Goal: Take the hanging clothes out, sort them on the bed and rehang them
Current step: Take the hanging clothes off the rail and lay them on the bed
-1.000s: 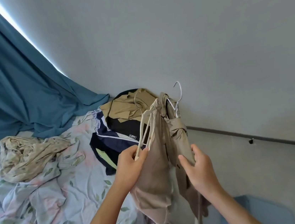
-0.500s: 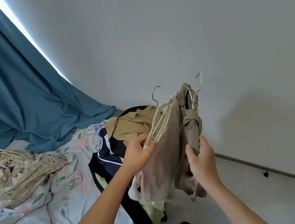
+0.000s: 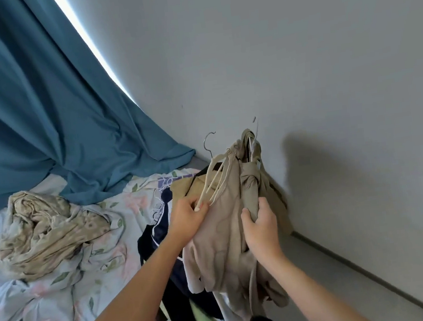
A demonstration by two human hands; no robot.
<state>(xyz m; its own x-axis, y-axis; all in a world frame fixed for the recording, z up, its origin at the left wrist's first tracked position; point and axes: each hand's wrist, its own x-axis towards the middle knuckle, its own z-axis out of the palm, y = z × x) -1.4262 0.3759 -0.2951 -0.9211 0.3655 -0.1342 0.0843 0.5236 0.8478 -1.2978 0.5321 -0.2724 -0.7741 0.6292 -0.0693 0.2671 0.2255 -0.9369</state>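
Two hands hold one bunch of beige clothes on hangers, right of centre in the head view.

Head view: the beige garments (image 3: 225,238) hang with their long axis near upright, hooks at the top, hems low in the frame, between the hands and in front of the grey wall (image 3: 300,69). The left hand (image 3: 188,219) is closed, pinching pale cords and a hanger arm; the right hand (image 3: 261,229) is wrapped round a knotted fold of the cloth. The fabric looks soft, matte and creased; the wire hanger hook (image 3: 208,140) is thin and curved. The bed (image 3: 62,298), with a rumpled floral sheet, lies to the left, nearer the left hand, so laying down probably goes leftward. Dark clothes (image 3: 155,236) are heaped on it; a teal curtain (image 3: 25,103) fills the upper left.
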